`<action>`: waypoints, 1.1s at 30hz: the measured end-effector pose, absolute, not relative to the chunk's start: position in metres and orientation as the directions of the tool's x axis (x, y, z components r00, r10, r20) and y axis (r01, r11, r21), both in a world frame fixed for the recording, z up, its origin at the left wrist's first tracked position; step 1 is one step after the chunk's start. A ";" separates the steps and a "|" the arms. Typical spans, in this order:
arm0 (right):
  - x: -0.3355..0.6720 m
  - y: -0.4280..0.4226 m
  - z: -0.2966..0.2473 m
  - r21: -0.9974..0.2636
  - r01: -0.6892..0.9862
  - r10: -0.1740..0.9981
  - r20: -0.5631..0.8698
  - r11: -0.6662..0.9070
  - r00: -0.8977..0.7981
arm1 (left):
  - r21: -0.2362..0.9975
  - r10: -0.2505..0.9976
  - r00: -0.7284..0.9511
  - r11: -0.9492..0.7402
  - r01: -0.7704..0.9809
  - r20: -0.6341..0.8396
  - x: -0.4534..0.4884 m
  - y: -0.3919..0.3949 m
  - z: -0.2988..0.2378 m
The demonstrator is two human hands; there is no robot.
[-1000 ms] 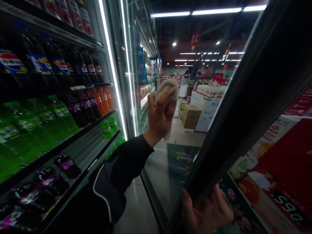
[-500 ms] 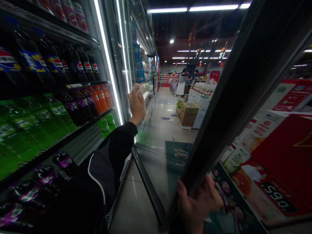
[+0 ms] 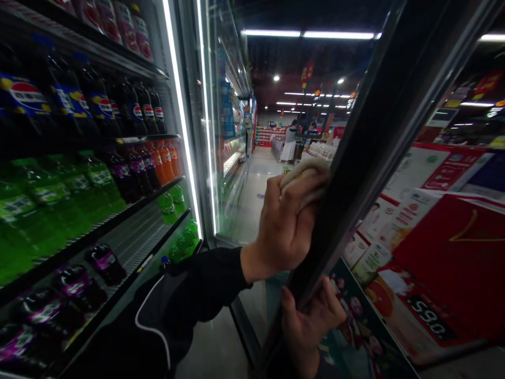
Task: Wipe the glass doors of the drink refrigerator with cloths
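Cloth (image 3: 303,176) sits bunched in our left hand (image 3: 286,226), its fingers (image 3: 276,213) curled closed around it and pressing it against the black frame (image 3: 357,179) of an open glass cooler door (image 3: 272,316). Our right hand (image 3: 311,329) grips that frame lower down, fingers (image 3: 327,302) wrapped narrowly around its edge, apparently bracing the door against the cloth's push. Inside the cooler, Pepsi bottles (image 3: 98,105) and green soda bottles (image 3: 51,205) stand in rows on shelves (image 3: 118,234), labels outward for shoppers.

This is a shop. Left of my top hand (image 3: 288,221), a glass fridge (image 3: 183,131) is full of cola bottles (image 3: 67,100), and far past that hand stand more shelves (image 3: 270,134).
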State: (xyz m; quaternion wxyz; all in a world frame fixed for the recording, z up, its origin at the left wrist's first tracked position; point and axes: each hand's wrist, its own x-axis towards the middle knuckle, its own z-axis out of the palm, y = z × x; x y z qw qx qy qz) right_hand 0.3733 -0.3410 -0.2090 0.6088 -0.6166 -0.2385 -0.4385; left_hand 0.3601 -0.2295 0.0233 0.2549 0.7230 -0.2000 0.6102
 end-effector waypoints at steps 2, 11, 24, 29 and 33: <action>0.371 -0.341 -0.213 -0.553 0.819 -0.235 0.825 -0.151 0.513 | 0.039 -0.030 0.110 -0.820 -0.571 0.993 0.366 -0.223 0.021; 0.377 -0.350 -0.227 -0.521 0.791 -0.218 0.853 -0.320 0.474 | 0.130 0.125 0.038 -0.932 -0.338 0.991 0.425 -0.154 0.026; 0.378 -0.346 -0.211 -0.557 0.802 -0.262 0.824 -0.216 0.502 | 0.523 0.509 0.135 -0.785 -0.332 0.850 0.503 -0.022 0.031; 0.381 -0.346 -0.212 -0.534 0.819 -0.258 0.838 -0.210 0.480 | 0.679 0.641 0.229 -0.664 -0.313 0.733 0.500 0.005 0.040; 0.384 -0.345 -0.219 -0.547 0.823 -0.248 0.828 -0.154 0.503 | 0.766 0.711 0.287 -0.575 -0.288 0.642 0.494 0.000 0.055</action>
